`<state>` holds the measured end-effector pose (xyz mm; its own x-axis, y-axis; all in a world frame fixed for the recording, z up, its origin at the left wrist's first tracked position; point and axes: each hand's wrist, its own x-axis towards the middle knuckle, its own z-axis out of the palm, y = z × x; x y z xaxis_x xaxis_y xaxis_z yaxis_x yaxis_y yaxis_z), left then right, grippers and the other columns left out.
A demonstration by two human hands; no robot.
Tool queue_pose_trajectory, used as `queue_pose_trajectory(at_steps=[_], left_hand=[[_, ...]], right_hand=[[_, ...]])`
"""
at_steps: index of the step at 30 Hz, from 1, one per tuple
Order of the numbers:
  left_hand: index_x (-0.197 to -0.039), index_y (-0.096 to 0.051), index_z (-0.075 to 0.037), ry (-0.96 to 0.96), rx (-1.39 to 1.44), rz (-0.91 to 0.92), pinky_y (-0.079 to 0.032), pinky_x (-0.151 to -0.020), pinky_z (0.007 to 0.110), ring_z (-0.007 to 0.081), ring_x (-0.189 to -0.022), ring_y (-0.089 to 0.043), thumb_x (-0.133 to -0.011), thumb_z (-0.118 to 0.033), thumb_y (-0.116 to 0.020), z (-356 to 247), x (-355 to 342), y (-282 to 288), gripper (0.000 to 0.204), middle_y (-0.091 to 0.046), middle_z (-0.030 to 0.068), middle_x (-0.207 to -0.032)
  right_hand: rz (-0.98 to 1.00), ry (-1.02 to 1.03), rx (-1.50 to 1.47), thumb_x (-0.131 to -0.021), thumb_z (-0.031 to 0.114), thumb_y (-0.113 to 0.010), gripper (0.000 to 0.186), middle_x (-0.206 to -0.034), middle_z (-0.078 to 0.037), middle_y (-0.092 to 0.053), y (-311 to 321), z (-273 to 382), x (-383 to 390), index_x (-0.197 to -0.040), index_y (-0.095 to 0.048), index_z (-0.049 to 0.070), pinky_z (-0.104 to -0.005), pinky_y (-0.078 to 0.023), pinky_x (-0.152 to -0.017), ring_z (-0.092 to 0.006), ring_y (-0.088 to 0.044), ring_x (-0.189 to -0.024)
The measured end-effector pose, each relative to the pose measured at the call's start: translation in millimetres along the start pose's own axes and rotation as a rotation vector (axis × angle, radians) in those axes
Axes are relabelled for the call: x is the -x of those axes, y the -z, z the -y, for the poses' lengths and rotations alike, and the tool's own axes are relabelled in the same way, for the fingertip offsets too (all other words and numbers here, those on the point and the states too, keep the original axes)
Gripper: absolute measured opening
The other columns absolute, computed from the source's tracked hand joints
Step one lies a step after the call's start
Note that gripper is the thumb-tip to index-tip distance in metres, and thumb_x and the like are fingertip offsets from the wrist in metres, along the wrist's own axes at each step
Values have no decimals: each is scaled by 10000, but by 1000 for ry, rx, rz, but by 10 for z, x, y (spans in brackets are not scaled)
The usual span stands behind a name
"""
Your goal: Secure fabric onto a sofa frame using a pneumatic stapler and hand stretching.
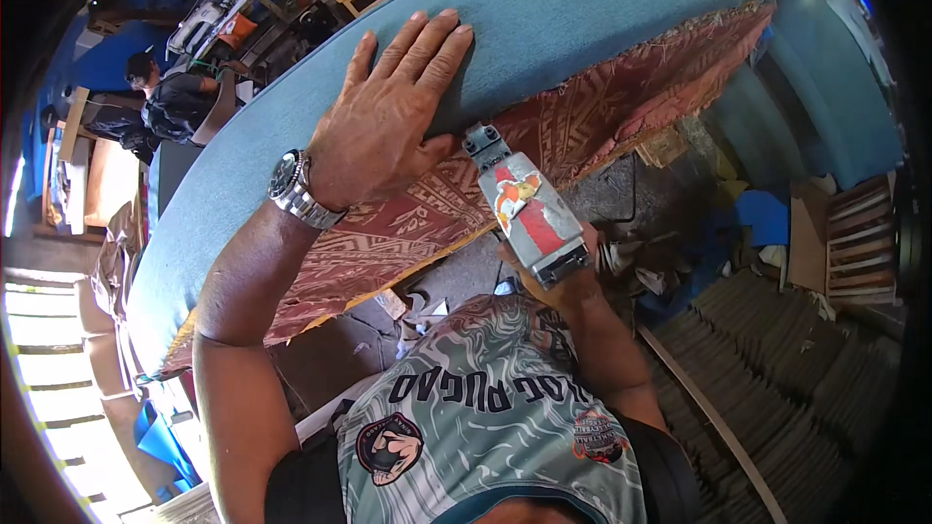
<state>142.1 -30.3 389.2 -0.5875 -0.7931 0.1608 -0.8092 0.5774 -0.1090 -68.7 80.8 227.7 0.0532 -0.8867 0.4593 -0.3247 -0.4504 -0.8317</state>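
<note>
Head view: blue upholstery (549,29), cluttered room (618,192)

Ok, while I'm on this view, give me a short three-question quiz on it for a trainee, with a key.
1. Multiple choice: what does the right hand hold?
A) scissors
B) a staple gun
C) a hammer

2. True or false: the wristwatch is worn on the right wrist.

3. Short answer: which fabric lies under the four long fingers of the left hand?

Key:
1. B
2. False: the wristwatch is on the left wrist.
3. The plain blue fabric, rather than the patterned red fabric below it.
</note>
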Motion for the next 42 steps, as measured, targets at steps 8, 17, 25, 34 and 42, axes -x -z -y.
queue_pose_trajectory(at_steps=[8, 17, 25, 34, 42], left_hand=[[-1603, -341, -47, -190, 746, -21, -199, -1269, 505, 335, -1549, -291, -868, -561, -767, 427, 73, 449, 993, -358, 197, -1647], [-1541, -444, -35, 87, 65, -9, -222, -1273, 476, 353, -1554, -286, -958, -386, -702, 110, 1015, 427, 728, -334, 223, -1651], [-1488, -508, -22, -234, 303, -127, -324, -1238, 497, 362, -1496, -397, -940, -647, -597, -224, 1171, 430, 836, -506, 176, -1548], [-1530, -446, 19, -23, 380, 36, -268, -1246, 515, 391, -1509, -365, -925, -736, -549, -180, 656, 435, 973, -444, 226, -1585], [-1559, -409, 14, 332, 148, -145, -225, -1250, 498, 396, -1529, -329, -1053, -673, -302, -192, -418, 117, 860, -428, 228, -1601]], right_hand=[[10, -230, -227, -823, 149, -859, 403, -1044, -89, -738, -48, -20, 117, -1158, -682, 13, -354, -560, -837, -202, -717, -989], [113, -387, 69, -797, 306, -878, 466, -957, -162, -753, 323, -450, 837, -1150, -703, 57, -404, -575, -744, -322, -755, -889], [35, -707, 256, -848, 355, -831, 470, -1024, -221, -749, 681, -758, 1450, -1186, -697, 57, -418, -550, -841, -389, -735, -990], [142, -907, 427, -877, 317, -709, 525, -1142, -314, -690, 1273, -1351, 1368, -1278, -594, -2, -534, -526, -913, -489, -660, -1101], [845, -853, 602, -898, 277, -621, 529, -1182, -303, -691, 2350, -3206, 951, -1349, -547, 9, -543, -543, -909, -476, -681, -1058]])
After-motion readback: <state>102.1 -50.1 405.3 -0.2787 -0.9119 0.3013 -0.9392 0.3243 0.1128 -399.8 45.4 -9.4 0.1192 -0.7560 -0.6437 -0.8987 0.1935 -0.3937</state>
